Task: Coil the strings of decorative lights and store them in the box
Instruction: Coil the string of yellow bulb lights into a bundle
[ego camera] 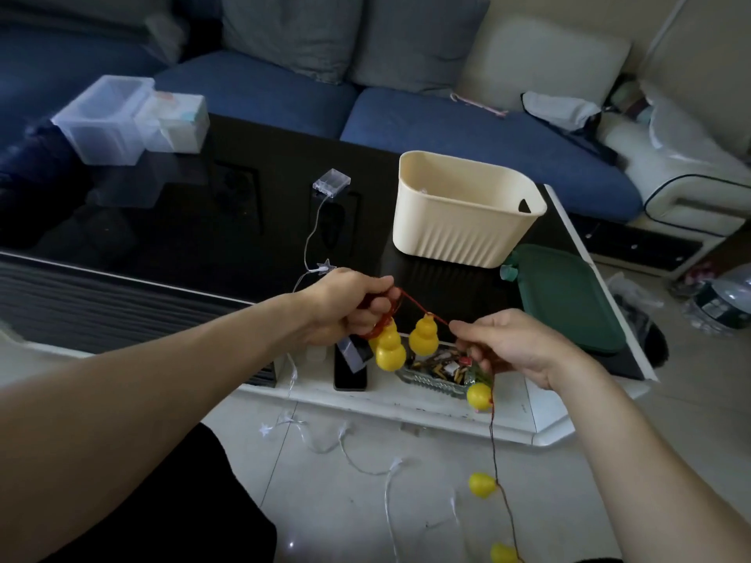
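Gourd light string – stretched between left hand and right hand.

the left hand closes over the coiled red cord, so the loops inside can't be counted. the cord runs off the bottom edge by the lowest yellow bulb, itself cut off. the inside of the cream box is mostly hidden by its near wall. the clear bins are blurred.
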`<state>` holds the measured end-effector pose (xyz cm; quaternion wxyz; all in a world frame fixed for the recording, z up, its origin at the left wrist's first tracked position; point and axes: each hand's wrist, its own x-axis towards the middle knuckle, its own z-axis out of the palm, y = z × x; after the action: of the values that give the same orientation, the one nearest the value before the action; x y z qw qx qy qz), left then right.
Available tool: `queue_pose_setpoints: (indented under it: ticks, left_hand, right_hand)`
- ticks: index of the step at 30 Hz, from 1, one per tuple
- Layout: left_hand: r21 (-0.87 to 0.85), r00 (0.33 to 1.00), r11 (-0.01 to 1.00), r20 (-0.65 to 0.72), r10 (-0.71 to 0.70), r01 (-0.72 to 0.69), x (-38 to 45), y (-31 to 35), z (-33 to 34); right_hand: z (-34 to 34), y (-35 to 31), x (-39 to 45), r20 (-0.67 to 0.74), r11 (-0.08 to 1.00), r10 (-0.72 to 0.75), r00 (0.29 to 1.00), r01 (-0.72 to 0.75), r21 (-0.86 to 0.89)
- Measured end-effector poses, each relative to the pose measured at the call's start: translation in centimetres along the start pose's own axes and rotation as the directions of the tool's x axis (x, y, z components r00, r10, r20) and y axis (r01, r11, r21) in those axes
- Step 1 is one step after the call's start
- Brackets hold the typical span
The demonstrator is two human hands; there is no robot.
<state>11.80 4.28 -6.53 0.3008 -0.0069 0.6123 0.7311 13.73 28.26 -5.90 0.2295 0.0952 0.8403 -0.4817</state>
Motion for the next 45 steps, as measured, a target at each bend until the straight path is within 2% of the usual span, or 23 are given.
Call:
queue_pose_setpoints:
  ticks: [4, 7, 11, 14, 17, 22, 24, 26, 29, 31, 34, 36, 39, 41, 43, 45]
  left_hand:
    - [0.121, 0.999, 0.992, -0.006, -0.032, 0.032, -0.5, 0.2, -0.2]
    - [0.135, 0.998, 0.989, 0.009, -0.069, 0.068, -0.8, -0.3, -0.1]
    - [0.135, 0.996, 0.987, -0.020, -0.086, 0.088, -1.0, -0.4, 0.5]
    - [0.138, 0.992, 0.983, 0.012, -0.122, 0.119, -0.9, -0.4, 1.2]
    - [0.065, 0.990, 0.988, -0.003, -0.139, 0.139, -0.3, -0.5, 1.7]
    - [-0.062, 0.994, 0.994, -0.055, -0.095, 0.092, 0.3, -0.7, 1.4]
    - [-0.124, 0.991, 0.990, -0.108, -0.074, 0.060, 0.6, -0.6, 1.3]
    - [-0.213, 0.981, 0.977, -0.186, -0.061, 0.021, 0.9, -0.4, 1.4]
    - [-0.307, 0.964, 0.951, -0.261, -0.056, -0.028, 1.1, -0.2, 1.8]
    - [-0.332, 0.972, 0.943, -0.229, -0.051, -0.029, 1.0, -0.1, 2.0]
    - [-0.369, 0.977, 0.929, -0.206, -0.047, -0.033, 0.7, 0.6, 1.9]
    - [-0.425, 0.981, 0.904, -0.188, -0.040, -0.045, 0.4, 1.2, 1.8]
    - [-0.528, 0.997, 0.848, -0.078, 0.015, -0.055, -0.3, 2.3, 1.8]
    - [-0.441, 0.999, 0.897, -0.030, 0.031, -0.041, -0.5, 2.2, 1.7]
    - [-0.213, 0.997, 0.976, 0.067, -0.028, 0.042, -0.3, 1.3, 1.4]
    - [0.007, 0.984, 0.994, 0.141, -0.111, 0.111, -0.2, 0.2, 1.5]
  right_hand:
    - [0.5, -0.2, -0.1, -0.136, 0.983, -0.183, 0.974, 0.181, -0.032]
    - [1.3, -0.3, -0.5, -0.206, 0.957, -0.282, 0.937, 0.288, 0.001]
    - [2.3, -0.7, -1.2, -0.200, 0.933, -0.342, 0.918, 0.357, 0.046]
    - [2.6, -0.8, -1.7, -0.143, 0.931, -0.364, 0.920, 0.359, -0.063]
    - [2.8, -0.5, -2.2, -0.094, 0.919, -0.340, 0.936, 0.310, -0.243]
    - [4.0, 0.0, -2.9, 0.056, 0.915, -0.298, 0.953, 0.301, -0.269]
    - [4.4, 0.9, -2.8, 0.097, 0.941, -0.255, 0.962, 0.270, -0.202]
    - [4.5, 2.2, -2.4, 0.106, 0.984, -0.170, 0.980, 0.174, -0.039]
    - [5.1, 3.5, -1.9, 0.056, 0.992, -0.108, 0.993, 0.104, 0.071]
    - [6.1, 3.4, -1.5, -0.039, 0.988, -0.137, 0.990, 0.140, 0.068]
    - [7.3, 1.8, -1.4, -0.184, 0.967, -0.249, 0.951, 0.234, -0.097]
    - [7.9, 0.9, -1.6, -0.186, 0.935, -0.337, 0.923, 0.305, -0.181]
    - [8.5, 0.2, -2.1, -0.096, 0.845, -0.477, 0.873, 0.427, -0.322]
    - [8.7, -0.2, -2.4, -0.046, 0.794, -0.539, 0.841, 0.488, -0.362]
    - [8.4, -0.6, -2.6, -0.029, 0.753, -0.595, 0.803, 0.544, -0.370]
    - [7.9, -0.8, -2.7, -0.015, 0.702, -0.651, 0.759, 0.595, -0.392]
